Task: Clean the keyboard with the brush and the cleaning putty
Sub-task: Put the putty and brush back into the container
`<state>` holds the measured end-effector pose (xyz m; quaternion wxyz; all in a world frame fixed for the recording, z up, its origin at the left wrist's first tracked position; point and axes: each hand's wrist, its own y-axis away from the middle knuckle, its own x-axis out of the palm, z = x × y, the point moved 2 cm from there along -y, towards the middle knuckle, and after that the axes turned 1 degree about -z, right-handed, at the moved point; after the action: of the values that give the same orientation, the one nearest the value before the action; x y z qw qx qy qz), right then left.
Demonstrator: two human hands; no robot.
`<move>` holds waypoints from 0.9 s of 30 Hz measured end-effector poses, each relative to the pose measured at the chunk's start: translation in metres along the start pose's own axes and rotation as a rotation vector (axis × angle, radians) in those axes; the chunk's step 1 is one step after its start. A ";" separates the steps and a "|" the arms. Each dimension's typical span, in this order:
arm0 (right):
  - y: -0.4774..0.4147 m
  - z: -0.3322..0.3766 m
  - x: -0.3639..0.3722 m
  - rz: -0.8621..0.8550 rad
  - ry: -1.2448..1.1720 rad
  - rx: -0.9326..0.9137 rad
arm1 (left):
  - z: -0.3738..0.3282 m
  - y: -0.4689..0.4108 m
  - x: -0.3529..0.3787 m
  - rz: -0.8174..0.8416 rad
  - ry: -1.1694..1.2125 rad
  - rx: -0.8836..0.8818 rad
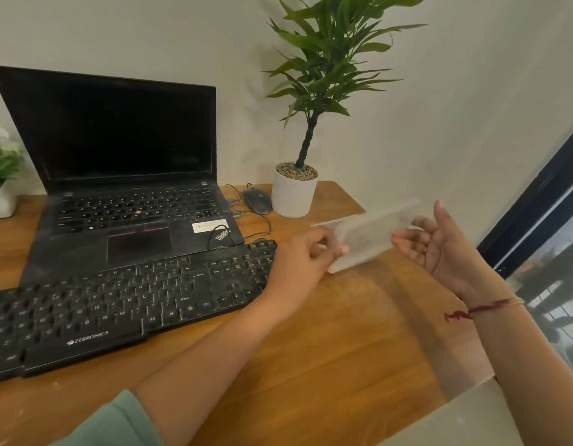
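My left hand [307, 252] and my right hand [439, 243] are raised over the wooden desk [310, 349], with a clear plastic thing [368, 233] stretched between them. It is too blurred to tell whether it is a packet or a box. My left fingers are curled and pinch its near, lower end. My right hand stands at its other end with the thumb up and the fingers loosely bent against its edge; I cannot tell whether they really grip it. A red thread [481, 309] circles my right wrist.

The keyboard [133, 300] lies flat on the desk just left of my left hand, black and dusty, its right end close under my left wrist. Beyond the keyboard and left of my grip an open laptop [117, 140] stands with a dark screen. Straight past my left hand a black mouse [256, 201] sits beside a white plant pot [293, 194], near the wall. Right of my right hand is a dark-framed window [552, 252].
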<state>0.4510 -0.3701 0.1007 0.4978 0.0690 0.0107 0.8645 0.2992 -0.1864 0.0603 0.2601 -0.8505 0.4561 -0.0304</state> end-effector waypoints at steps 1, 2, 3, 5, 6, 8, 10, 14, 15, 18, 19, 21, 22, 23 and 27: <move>-0.004 0.003 0.002 -0.026 0.060 -0.050 | 0.001 -0.009 0.003 -0.043 0.104 -0.100; -0.010 0.005 0.003 -0.071 0.172 -0.105 | 0.003 -0.017 0.006 -0.089 0.188 -0.193; -0.019 0.005 0.003 -0.133 0.282 -0.156 | 0.007 -0.027 0.009 -0.130 0.260 -0.282; -0.037 0.004 0.002 -0.229 0.401 -0.203 | 0.017 -0.041 0.014 -0.181 0.360 -0.435; -0.047 0.001 0.001 -0.238 0.420 -0.199 | 0.022 -0.046 0.017 -0.192 0.373 -0.484; -0.066 -0.005 0.002 -0.231 0.463 -0.173 | 0.034 -0.056 0.023 -0.190 0.335 -0.551; -0.085 -0.013 0.005 -0.256 0.564 -0.155 | 0.048 -0.063 0.027 -0.164 0.262 -0.609; -0.100 -0.028 0.013 -0.322 0.754 -0.163 | 0.069 -0.066 0.037 -0.110 0.147 -0.657; -0.102 -0.031 0.014 -0.331 0.797 -0.172 | 0.070 -0.066 0.039 -0.104 0.110 -0.648; -0.104 -0.042 0.013 -0.351 0.883 -0.184 | 0.066 -0.071 0.042 -0.061 -0.076 -0.584; -0.104 -0.045 0.012 -0.352 0.902 -0.186 | 0.063 -0.073 0.042 -0.039 -0.164 -0.565; -0.104 -0.049 0.011 -0.349 0.920 -0.185 | 0.061 -0.075 0.042 -0.016 -0.313 -0.539; -0.104 -0.050 0.011 -0.348 0.915 -0.180 | 0.061 -0.076 0.042 -0.015 -0.359 -0.530; -0.105 -0.050 0.011 -0.346 0.906 -0.178 | 0.061 -0.077 0.042 -0.017 -0.390 -0.524; -0.108 -0.050 0.010 -0.354 0.874 -0.161 | 0.066 -0.079 0.039 -0.005 -0.394 -0.513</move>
<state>0.5321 -0.3049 0.0427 0.5902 -0.3428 0.1637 0.7123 0.4014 -0.1546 0.0334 0.1207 -0.8789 0.3877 0.2502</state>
